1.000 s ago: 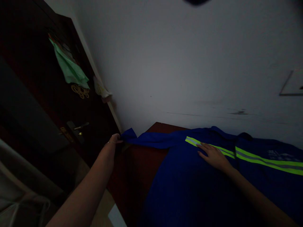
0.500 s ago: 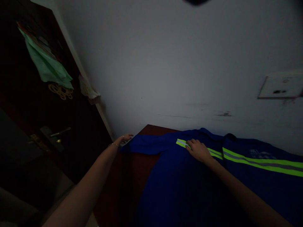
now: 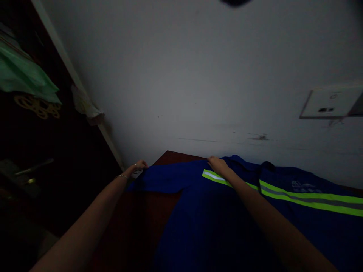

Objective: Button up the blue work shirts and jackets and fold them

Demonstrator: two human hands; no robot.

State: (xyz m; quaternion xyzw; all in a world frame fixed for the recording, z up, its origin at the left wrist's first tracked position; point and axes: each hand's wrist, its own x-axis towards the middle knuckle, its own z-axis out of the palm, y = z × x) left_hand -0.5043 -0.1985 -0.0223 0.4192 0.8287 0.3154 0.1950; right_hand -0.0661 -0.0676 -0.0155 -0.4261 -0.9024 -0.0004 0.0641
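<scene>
A blue work jacket point(image 3: 195, 211) with yellow-green and grey reflective bands lies spread out, one sleeve point(image 3: 167, 177) stretched to the left. My left hand point(image 3: 140, 165), with a bracelet at the wrist, is closed on the upper edge of that sleeve near its cuff end. At the shoulder, just above the end of the reflective band point(image 3: 217, 177), my right hand point(image 3: 218, 165) has its fingers closed on the jacket's top edge. The fingertips of both hands are partly hidden in the dim light.
Under the jacket is a dark red tabletop point(image 3: 178, 156), against a grey-white wall point(image 3: 181, 75). A socket plate point(image 3: 329, 102) sits on the wall at right. To the left is a dark door point(image 3: 65, 151) with a handle point(image 3: 35, 166) and a hanging green cloth point(image 3: 28, 73).
My right hand has moved from the reflective band up to the shoulder edge. My left hand still holds the sleeve end, which looks straighter and wider. The view has turned slightly right.
</scene>
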